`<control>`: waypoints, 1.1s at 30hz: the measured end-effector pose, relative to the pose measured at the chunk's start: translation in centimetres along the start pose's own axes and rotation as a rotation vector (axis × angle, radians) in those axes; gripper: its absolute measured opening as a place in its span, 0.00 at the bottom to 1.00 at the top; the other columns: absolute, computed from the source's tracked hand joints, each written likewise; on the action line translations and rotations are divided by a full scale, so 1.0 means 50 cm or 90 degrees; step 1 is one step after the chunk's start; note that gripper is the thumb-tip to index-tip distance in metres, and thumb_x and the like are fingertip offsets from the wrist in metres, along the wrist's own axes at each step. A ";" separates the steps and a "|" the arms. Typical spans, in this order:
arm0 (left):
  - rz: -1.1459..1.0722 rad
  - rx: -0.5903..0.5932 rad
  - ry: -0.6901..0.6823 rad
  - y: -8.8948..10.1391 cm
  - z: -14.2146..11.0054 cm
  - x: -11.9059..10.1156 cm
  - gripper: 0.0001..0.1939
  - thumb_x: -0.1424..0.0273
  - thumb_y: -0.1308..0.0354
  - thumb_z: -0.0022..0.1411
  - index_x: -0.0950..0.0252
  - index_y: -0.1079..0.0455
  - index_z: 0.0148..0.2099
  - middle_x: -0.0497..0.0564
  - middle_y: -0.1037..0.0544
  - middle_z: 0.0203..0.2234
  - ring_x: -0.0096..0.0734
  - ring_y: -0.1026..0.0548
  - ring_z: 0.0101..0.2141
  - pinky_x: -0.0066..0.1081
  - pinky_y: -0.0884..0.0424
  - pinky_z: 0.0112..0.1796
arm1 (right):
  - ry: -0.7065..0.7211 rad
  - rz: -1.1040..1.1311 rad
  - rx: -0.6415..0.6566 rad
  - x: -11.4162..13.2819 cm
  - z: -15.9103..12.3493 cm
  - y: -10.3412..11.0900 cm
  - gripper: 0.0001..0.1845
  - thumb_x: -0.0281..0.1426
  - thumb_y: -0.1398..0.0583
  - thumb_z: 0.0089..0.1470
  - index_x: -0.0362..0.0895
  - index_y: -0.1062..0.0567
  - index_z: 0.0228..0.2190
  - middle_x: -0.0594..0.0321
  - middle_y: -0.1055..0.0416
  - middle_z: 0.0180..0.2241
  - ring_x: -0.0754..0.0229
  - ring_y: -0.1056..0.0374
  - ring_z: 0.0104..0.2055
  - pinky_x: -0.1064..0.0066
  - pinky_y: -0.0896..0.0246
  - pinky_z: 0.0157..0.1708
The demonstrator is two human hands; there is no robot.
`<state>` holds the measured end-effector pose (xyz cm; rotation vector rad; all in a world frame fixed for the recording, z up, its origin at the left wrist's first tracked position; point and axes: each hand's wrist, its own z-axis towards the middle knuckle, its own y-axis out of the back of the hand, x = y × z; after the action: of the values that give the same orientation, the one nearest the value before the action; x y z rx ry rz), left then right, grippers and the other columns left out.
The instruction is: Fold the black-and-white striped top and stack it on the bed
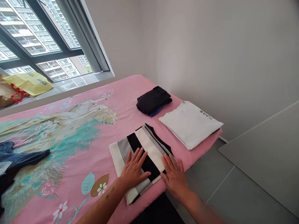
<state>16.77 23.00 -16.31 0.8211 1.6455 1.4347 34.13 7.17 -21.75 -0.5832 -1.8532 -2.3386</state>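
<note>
A folded black-and-white striped garment lies near the front right corner of a bed covered with a pink printed sheet. My left hand rests flat on the garment's middle, fingers spread. My right hand lies flat on its right front edge, fingers stretched out. Neither hand holds anything.
A folded white garment and a folded black garment lie further along the bed's right edge, next to the wall. Dark blue clothes lie at the left. A yellow bag sits on the window sill. Grey floor is to the right.
</note>
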 end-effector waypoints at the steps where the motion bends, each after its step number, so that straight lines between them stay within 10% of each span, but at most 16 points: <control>1: 0.003 0.002 -0.003 0.002 -0.029 -0.001 0.43 0.43 0.56 0.56 0.57 0.62 0.67 0.57 0.55 0.66 0.49 0.57 0.64 0.56 0.68 0.59 | -0.001 -0.002 -0.001 -0.003 -0.006 0.006 0.31 0.42 0.53 0.61 0.47 0.50 0.62 0.59 0.53 0.64 0.50 0.60 0.65 0.44 0.72 0.61; 10: 0.021 -0.066 0.119 0.019 -0.101 -0.009 0.37 0.48 0.57 0.61 0.60 0.55 0.66 0.57 0.52 0.65 0.46 0.55 0.64 0.58 0.61 0.59 | 0.074 0.070 -0.028 0.107 0.129 0.116 0.24 0.36 0.57 0.63 0.45 0.40 0.58 0.58 0.46 0.61 0.54 0.58 0.65 0.49 0.64 0.61; 15: 0.020 -0.070 0.187 -0.012 -0.109 -0.022 0.40 0.47 0.53 0.58 0.61 0.54 0.66 0.58 0.53 0.65 0.49 0.57 0.64 0.59 0.61 0.58 | 0.148 0.064 0.093 0.151 0.264 0.063 0.27 0.40 0.58 0.63 0.45 0.43 0.60 0.59 0.50 0.63 0.53 0.62 0.66 0.46 0.70 0.61; 22: -0.063 -0.077 0.151 -0.015 -0.151 -0.034 0.42 0.44 0.52 0.55 0.57 0.57 0.67 0.56 0.51 0.65 0.51 0.54 0.63 0.62 0.62 0.58 | 0.056 -0.052 0.205 0.081 0.362 -0.047 0.36 0.49 0.60 0.60 0.44 0.53 0.63 0.59 0.63 0.66 0.52 0.74 0.67 0.44 0.75 0.61; 28: -0.079 -0.098 0.190 0.035 -0.039 0.081 0.32 0.49 0.58 0.62 0.56 0.48 0.64 0.53 0.47 0.64 0.44 0.54 0.64 0.57 0.69 0.59 | 0.075 -0.073 0.154 0.064 0.355 -0.079 0.36 0.51 0.63 0.60 0.45 0.54 0.63 0.62 0.63 0.66 0.53 0.74 0.67 0.44 0.75 0.61; 33: -0.152 -0.069 0.480 0.015 -0.030 0.206 0.34 0.50 0.61 0.62 0.61 0.50 0.65 0.56 0.50 0.64 0.46 0.56 0.64 0.57 0.64 0.58 | 0.070 -0.072 0.163 0.063 0.356 -0.078 0.37 0.51 0.63 0.60 0.46 0.54 0.63 0.62 0.63 0.66 0.53 0.74 0.67 0.44 0.75 0.61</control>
<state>10.49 31.29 -16.97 -0.0144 2.0872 1.7498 34.16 25.65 -20.88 -0.3227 -2.1361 -2.0990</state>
